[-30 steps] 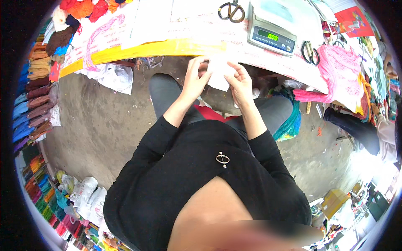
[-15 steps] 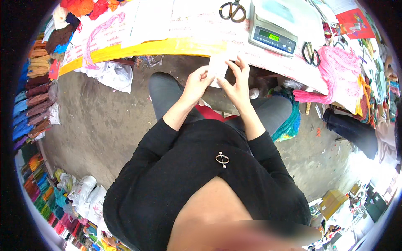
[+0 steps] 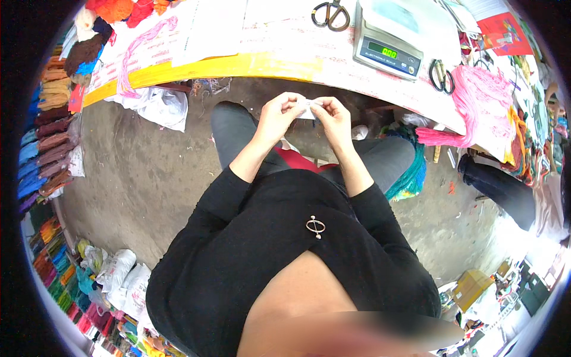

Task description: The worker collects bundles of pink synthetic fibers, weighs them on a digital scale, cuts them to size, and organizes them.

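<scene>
White paper scrap (image 3: 308,107) pinched between my left hand (image 3: 278,118) and right hand (image 3: 334,119), near the surface (image 3: 238,64) edge.

Head-worn fisheye — steeply downward, close.

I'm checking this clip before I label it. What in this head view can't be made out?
- Small white piece: pinched between left hand and right hand; fingers cover most of it, so its kind is unclear.
- Digital scale: its tray top is cut by the upper edge.
- Shelf goods at lower left: too small and bent by the fisheye rim.
- Lower centre: blurred out.
</scene>
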`<action>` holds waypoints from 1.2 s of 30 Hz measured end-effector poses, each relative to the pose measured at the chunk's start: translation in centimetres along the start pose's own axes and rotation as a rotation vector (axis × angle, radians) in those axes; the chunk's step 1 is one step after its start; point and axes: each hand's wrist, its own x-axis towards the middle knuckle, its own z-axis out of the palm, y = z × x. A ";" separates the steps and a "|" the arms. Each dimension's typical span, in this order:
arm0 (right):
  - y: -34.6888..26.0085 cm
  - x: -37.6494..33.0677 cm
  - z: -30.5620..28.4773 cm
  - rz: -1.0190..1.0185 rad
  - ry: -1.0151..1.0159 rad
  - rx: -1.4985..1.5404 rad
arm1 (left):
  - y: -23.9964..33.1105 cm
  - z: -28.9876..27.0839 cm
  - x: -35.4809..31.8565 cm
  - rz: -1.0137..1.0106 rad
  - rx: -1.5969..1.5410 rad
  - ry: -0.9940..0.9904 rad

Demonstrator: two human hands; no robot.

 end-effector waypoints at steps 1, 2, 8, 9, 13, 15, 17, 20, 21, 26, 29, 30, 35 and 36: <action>0.2 0.1 0.2 -0.001 -0.001 0.000 | -0.5 -0.2 0.2 0.007 0.043 0.048; 0.3 0.3 0.5 0.004 -0.010 0.013 | -0.7 -0.3 0.5 0.012 0.085 0.095; 2.1 1.7 2.4 -0.021 0.107 0.080 | -0.8 0.0 1.4 -0.061 0.099 0.254; 2.3 2.0 2.4 -0.021 0.107 0.080 | -0.7 -0.1 1.4 -0.061 0.099 0.253; 2.2 3.0 2.8 -0.051 0.149 -0.250 | -0.6 -0.2 1.9 0.038 0.549 0.369; 2.2 3.5 3.1 -0.056 0.162 -0.335 | -1.5 -0.3 2.6 0.175 0.548 0.423; 2.3 3.7 3.6 -0.107 0.158 -0.058 | -2.4 -0.4 3.3 0.346 0.298 0.419; 2.4 3.9 3.9 -0.090 0.172 0.068 | -2.4 -0.3 3.2 0.179 0.052 0.371; 2.5 3.9 3.9 -0.090 0.171 0.068 | -2.6 -0.3 3.3 0.180 0.052 0.372; 2.8 4.0 3.6 -0.073 0.118 -0.021 | -3.0 -0.7 3.5 0.175 0.188 0.389; 3.1 4.1 3.6 -0.057 0.136 0.020 | -2.7 -0.7 3.6 0.214 0.110 0.336; 3.1 4.2 3.4 -0.058 0.138 0.020 | -2.5 -0.6 3.6 0.215 0.110 0.334; 1.7 3.6 3.5 -0.027 0.104 0.091 | -2.1 -0.5 2.8 0.238 0.043 0.318; 1.8 3.6 3.3 -0.027 0.105 0.091 | -1.8 -0.5 2.7 0.237 0.044 0.317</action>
